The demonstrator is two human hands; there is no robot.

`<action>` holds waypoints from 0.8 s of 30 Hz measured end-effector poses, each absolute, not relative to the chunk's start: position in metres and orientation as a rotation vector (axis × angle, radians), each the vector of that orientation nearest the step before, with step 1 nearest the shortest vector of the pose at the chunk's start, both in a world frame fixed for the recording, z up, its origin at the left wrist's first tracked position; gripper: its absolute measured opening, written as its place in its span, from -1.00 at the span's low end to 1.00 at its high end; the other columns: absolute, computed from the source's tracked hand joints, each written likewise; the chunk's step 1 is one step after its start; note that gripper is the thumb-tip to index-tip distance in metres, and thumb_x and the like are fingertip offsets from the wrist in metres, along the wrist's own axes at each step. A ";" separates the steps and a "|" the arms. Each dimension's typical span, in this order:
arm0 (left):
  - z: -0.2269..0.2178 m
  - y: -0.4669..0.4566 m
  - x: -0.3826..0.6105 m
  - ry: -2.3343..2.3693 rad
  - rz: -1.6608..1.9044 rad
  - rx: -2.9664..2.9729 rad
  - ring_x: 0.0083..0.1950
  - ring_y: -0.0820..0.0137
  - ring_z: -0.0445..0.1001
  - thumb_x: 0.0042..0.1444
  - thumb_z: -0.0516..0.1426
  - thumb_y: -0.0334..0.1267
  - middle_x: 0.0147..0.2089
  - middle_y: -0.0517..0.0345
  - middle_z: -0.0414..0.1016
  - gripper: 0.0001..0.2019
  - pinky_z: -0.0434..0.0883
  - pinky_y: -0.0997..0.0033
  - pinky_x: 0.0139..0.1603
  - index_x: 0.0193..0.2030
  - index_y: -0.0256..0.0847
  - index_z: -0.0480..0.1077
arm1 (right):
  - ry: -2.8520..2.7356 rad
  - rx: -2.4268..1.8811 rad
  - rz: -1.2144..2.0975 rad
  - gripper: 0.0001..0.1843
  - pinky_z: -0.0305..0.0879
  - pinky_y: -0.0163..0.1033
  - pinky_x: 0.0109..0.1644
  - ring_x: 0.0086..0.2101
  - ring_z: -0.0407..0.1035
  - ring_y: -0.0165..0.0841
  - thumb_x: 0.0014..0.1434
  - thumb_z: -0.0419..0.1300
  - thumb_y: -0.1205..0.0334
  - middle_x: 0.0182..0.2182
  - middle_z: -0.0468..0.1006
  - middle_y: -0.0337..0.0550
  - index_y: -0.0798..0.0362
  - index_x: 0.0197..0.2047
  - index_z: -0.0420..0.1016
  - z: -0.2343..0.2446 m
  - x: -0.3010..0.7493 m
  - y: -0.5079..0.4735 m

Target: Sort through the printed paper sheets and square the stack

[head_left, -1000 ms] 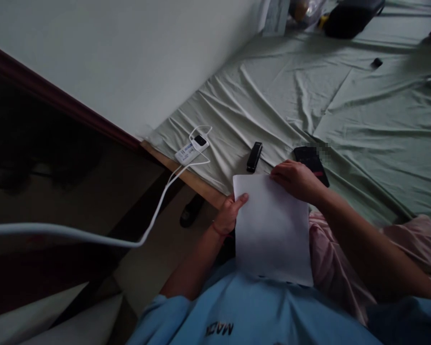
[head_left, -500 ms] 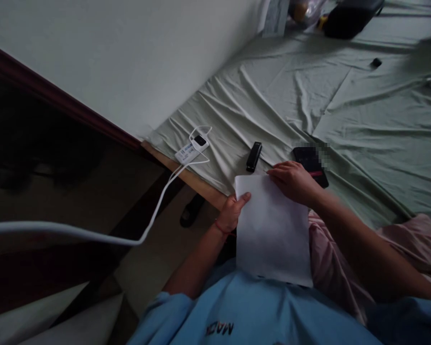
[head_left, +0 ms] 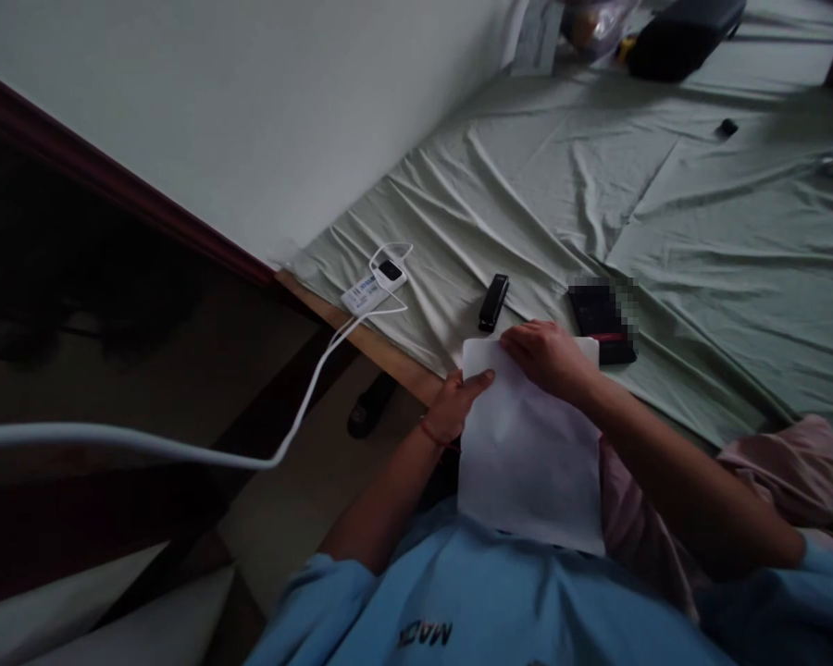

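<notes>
Plain white rectangular paper (head_left: 528,472)

The paper (head_left: 531,472) is white — the stapler (head_left: 493,302) black, the bedsheet (head_left: 528,190) pale green.

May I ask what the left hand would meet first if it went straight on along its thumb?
Probably the right hand, at the top edge of the paper, though depth is unclear.

The stapler (head_left: 493,302) lies beyond the paper (head_left: 528,462), left of the phone (head_left: 600,320).
</notes>
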State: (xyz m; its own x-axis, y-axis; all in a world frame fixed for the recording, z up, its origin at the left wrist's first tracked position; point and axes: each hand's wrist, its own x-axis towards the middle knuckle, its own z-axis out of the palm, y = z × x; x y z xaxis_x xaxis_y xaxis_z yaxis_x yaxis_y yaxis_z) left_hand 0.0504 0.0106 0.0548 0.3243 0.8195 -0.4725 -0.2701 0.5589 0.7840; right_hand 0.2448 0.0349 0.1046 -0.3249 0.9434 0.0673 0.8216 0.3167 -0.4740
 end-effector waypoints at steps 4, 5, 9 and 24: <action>0.050 0.010 0.052 1.048 0.804 0.664 -0.42 0.37 0.48 -0.21 0.52 0.18 -0.40 0.07 0.56 -0.39 0.41 0.36 -0.31 -0.24 -0.33 0.57 | -2.135 -1.684 0.627 -0.62 0.27 -0.20 -0.12 -0.26 0.49 -0.25 0.51 0.03 0.15 -0.27 0.66 -0.03 0.07 -0.17 0.64 0.099 0.242 0.036; 0.050 0.010 0.052 1.055 0.812 0.673 -0.42 0.38 0.47 -0.19 0.51 0.20 -0.41 0.07 0.56 -0.39 0.40 0.36 -0.32 -0.25 -0.33 0.57 | -2.128 -1.680 0.616 -0.64 0.28 -0.19 -0.09 -0.22 0.51 -0.24 0.51 0.03 0.18 -0.22 0.67 -0.02 0.07 -0.12 0.65 0.097 0.241 0.036; 0.048 0.012 0.053 1.047 0.836 0.671 -0.35 0.31 0.54 -0.18 0.51 0.18 -0.33 0.02 0.60 -0.37 0.45 0.31 -0.25 -0.17 -0.34 0.59 | -2.222 -1.594 0.433 -0.69 0.25 -0.07 0.16 0.00 0.50 -0.12 0.48 0.06 0.28 -0.06 0.69 0.00 0.04 -0.02 0.66 0.091 0.238 0.036; 0.014 0.027 0.054 1.076 0.858 0.741 -0.23 0.29 0.56 0.03 0.42 0.10 -0.32 0.08 0.57 -0.54 0.49 0.32 -0.13 -0.20 -0.28 0.55 | -2.206 -2.038 0.658 -0.58 0.26 -0.19 -0.06 -0.06 0.52 -0.14 0.49 0.01 0.13 -0.13 0.71 0.08 0.08 -0.08 0.70 0.087 0.229 0.056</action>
